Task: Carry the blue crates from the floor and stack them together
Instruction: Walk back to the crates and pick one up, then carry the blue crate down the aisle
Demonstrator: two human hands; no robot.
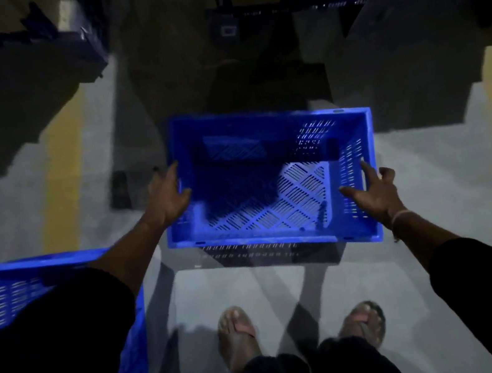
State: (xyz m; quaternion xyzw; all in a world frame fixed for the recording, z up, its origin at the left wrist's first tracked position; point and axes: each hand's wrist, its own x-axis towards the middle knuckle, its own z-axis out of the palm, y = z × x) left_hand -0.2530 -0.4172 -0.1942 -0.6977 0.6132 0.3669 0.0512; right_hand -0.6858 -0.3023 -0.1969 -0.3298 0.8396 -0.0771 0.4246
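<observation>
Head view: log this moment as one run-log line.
left hand: open, at left rim of blue crate | right hand: open, at its right rim | crate: empty, not gripped | second crate: lower left

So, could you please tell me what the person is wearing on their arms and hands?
Both arms are in dark, nearly black sleeves pushed up, leaving the forearms bare. The left hand is bare, with no glove or ring visible. The right hand is also ungloved, and a thin light band circles its wrist.
</observation>
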